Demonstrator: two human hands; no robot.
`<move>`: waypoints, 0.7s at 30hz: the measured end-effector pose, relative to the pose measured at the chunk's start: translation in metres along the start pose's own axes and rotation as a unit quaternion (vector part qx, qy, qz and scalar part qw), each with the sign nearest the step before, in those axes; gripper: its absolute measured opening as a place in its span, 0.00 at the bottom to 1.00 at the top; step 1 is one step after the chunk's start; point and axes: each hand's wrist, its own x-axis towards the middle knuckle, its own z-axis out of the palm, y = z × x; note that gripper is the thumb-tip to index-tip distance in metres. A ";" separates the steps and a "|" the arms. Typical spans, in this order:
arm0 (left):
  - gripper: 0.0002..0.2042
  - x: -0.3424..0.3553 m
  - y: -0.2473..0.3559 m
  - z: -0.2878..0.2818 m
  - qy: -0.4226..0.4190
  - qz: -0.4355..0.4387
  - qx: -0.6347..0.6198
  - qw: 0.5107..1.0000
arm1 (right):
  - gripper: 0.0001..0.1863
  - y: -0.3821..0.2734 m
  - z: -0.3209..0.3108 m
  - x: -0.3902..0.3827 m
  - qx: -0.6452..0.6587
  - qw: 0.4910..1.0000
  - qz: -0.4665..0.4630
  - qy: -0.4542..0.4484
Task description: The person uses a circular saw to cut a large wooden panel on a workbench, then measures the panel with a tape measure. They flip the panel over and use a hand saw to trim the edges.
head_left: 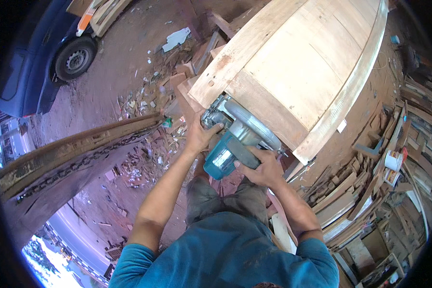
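Observation:
A teal and silver circular saw [221, 156] sits against the near end of a large pale wooden panel [321, 62] with raised side rails. My left hand [201, 134] grips the front of the saw beside its metal base. My right hand [266, 168] is wrapped around the saw's rear handle. The saw's guard [252, 122] lies along the board at the panel's end; the blade's edge is hidden. Below the saw are my legs and scattered offcuts.
A dark blue vehicle [29, 72] stands at upper left. A long timber beam [81, 144] with a chain [53, 177] runs along the left. Stacked planks [341, 197] and white buckets [392, 161] lie at right. Scraps [144, 168] litter the dirt ground.

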 end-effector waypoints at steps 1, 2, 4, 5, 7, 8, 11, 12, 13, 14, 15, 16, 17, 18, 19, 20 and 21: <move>0.32 0.006 -0.008 0.008 0.027 0.031 0.008 0.999 | 0.26 0.003 -0.001 0.003 -0.008 1.000 -0.004 -0.002; 0.32 0.011 -0.016 0.014 0.053 0.062 0.015 0.997 | 0.26 0.005 -0.002 0.006 -0.007 1.000 0.000 0.001; 0.30 0.018 -0.008 0.018 0.070 0.054 0.065 0.994 | 0.27 0.009 -0.003 0.010 -0.004 1.000 0.010 0.010; 0.29 0.021 -0.005 0.020 0.079 0.051 0.089 0.992 | 0.27 0.013 -0.003 0.012 -0.015 1.000 0.012 0.013; 0.28 0.028 -0.003 0.023 0.096 0.068 0.123 0.985 | 0.27 0.020 0.000 0.016 -0.034 0.999 0.015 0.016; 0.27 0.031 -0.001 0.024 0.104 0.076 0.141 0.982 | 0.27 0.022 0.000 0.019 -0.028 0.999 0.012 0.015; 0.26 0.037 0.007 0.019 0.082 0.121 0.191 0.971 | 0.28 0.023 0.001 0.026 -0.029 0.999 0.006 0.020; 0.26 0.039 0.006 0.019 0.085 0.119 0.200 0.969 | 0.28 0.023 0.001 0.026 -0.043 0.999 0.005 0.024; 0.26 0.040 0.005 0.020 0.089 0.118 0.210 0.967 | 0.28 0.024 0.003 0.027 -0.056 0.998 0.004 0.028; 0.26 0.042 0.004 0.020 0.092 0.116 0.219 0.964 | 0.27 0.027 0.005 0.029 -0.051 0.998 -0.006 0.029; 0.26 0.045 0.004 0.020 0.091 0.120 0.224 0.963 | 0.27 0.030 0.007 0.031 -0.045 0.998 -0.014 0.031; 0.26 0.047 0.004 0.020 0.090 0.125 0.229 0.961 | 0.27 0.032 0.009 0.034 -0.040 0.998 -0.022 0.033; 0.26 0.050 0.003 0.019 0.089 0.129 0.235 0.959 | 0.27 0.032 0.011 0.035 -0.050 0.998 -0.025 0.037; 0.26 0.050 0.004 0.018 0.087 0.130 0.240 0.958 | 0.26 0.029 0.010 0.036 -0.059 0.997 -0.028 0.038; 0.26 0.051 0.005 0.019 0.084 0.125 0.240 0.959 | 0.26 0.026 0.009 0.038 -0.069 0.996 -0.030 0.040; 0.26 0.052 0.007 0.019 0.080 0.121 0.240 0.960 | 0.25 0.026 0.009 0.039 -0.065 0.997 -0.018 0.035; 0.26 0.053 0.008 0.019 0.079 0.114 0.241 0.961 | 0.26 0.026 0.009 0.040 -0.072 0.997 -0.014 0.029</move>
